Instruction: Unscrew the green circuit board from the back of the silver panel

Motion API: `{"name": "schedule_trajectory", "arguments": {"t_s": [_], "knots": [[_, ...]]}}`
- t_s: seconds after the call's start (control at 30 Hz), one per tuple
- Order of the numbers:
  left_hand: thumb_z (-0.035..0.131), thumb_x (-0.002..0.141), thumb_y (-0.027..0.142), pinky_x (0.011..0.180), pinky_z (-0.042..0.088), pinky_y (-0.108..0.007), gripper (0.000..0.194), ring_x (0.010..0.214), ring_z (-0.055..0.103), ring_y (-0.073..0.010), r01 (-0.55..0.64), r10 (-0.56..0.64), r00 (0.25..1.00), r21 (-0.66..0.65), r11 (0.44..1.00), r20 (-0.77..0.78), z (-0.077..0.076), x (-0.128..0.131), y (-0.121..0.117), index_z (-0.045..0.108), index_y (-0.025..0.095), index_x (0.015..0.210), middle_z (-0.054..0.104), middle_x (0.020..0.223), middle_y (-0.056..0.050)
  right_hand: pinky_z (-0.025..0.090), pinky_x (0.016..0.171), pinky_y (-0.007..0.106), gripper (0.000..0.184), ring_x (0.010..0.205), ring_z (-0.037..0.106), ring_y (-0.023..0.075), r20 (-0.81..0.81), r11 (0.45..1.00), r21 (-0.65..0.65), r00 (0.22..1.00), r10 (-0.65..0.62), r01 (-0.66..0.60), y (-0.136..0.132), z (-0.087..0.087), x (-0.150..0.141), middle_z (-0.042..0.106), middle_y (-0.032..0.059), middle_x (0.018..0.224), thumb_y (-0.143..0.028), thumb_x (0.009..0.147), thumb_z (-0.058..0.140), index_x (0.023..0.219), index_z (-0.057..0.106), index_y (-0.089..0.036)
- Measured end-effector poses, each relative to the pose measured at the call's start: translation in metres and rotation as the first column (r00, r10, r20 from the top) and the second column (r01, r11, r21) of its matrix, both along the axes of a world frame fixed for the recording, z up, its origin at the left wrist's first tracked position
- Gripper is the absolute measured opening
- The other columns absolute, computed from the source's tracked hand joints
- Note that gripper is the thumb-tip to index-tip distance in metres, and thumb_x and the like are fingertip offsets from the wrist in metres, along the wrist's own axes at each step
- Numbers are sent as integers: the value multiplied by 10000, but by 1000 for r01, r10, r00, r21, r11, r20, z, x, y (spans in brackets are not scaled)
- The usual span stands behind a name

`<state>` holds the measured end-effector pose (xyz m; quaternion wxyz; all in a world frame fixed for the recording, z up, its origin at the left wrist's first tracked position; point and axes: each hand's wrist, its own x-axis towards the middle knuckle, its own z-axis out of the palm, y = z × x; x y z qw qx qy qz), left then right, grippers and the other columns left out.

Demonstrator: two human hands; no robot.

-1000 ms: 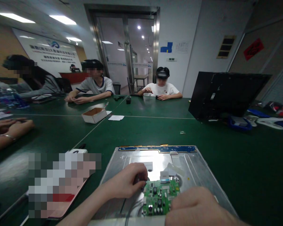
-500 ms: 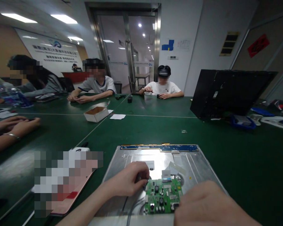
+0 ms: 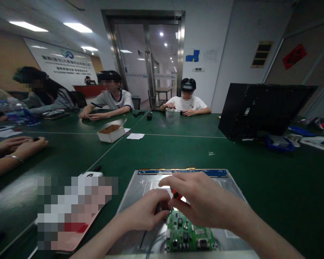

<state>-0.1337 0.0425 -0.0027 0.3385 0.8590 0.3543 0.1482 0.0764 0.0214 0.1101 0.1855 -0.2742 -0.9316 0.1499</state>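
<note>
A green circuit board point(image 3: 189, 233) lies on the metal back of a flat panel point(image 3: 129, 194), which has a blue circuit strip point(image 3: 210, 173) along its far edge. My left hand point(image 3: 151, 210) is closed at the board's upper left corner; whatever its fingertips pinch is hidden. Over the board's far edge, my right hand point(image 3: 198, 196) grips a red screwdriver point(image 3: 176, 194), most of it covered by the fingers. Its tip end points toward the same corner, close to my left fingertips. A grey cable point(image 3: 151, 242) runs beside the board's left side.
A pink-and-white object point(image 3: 94, 201), partly blurred out, lies left of the panel. Farther off are a small open box point(image 3: 111, 133), a white paper point(image 3: 135, 136) and a black monitor point(image 3: 261, 111). A co-worker's hands point(image 3: 27, 147) rest at left; other people sit across the table.
My right hand has moved from the board's lower right up and left to its upper left corner, bringing the red screwdriver into view. My left hand stays at that corner.
</note>
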Motion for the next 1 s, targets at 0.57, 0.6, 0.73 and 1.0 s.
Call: {"name": "schedule_trajectory", "arguments": {"t_s": [0.57,0.6,0.73,1.0], "knots": [[543,761,121,665,459,-295,194,741,552,-196,10,-10,1000,-3,1000,3,0,0,2,580,173,945,609,842,-36,449,708,286,358,839,638,163,-48,998,-6,997,-56,56,11,-9,0,683,65,1050,-126,874,565,1229,546,-168],[543,764,123,663,459,-296,193,742,554,-197,11,-11,1000,-7,1000,7,0,0,2,579,173,946,609,846,-37,448,706,284,356,833,638,160,-48,998,-11,997,-57,57,11,-9,0,683,65,1049,-126,875,565,1228,547,-170],[543,780,133,661,463,-293,175,738,559,-192,22,-22,1000,-13,1000,21,-1,-1,2,574,172,948,610,861,-39,436,673,278,327,789,621,152,-35,999,-8,998,-48,48,10,-7,-1,683,57,1034,-135,880,568,1204,556,-177],[535,778,124,656,463,-283,163,743,562,-191,24,-24,1000,14,1000,14,-1,-1,2,573,167,931,609,851,-40,428,650,278,312,755,615,149,-9,999,26,999,-48,48,12,-12,-2,680,50,1005,-151,886,564,1196,547,-181]]}}
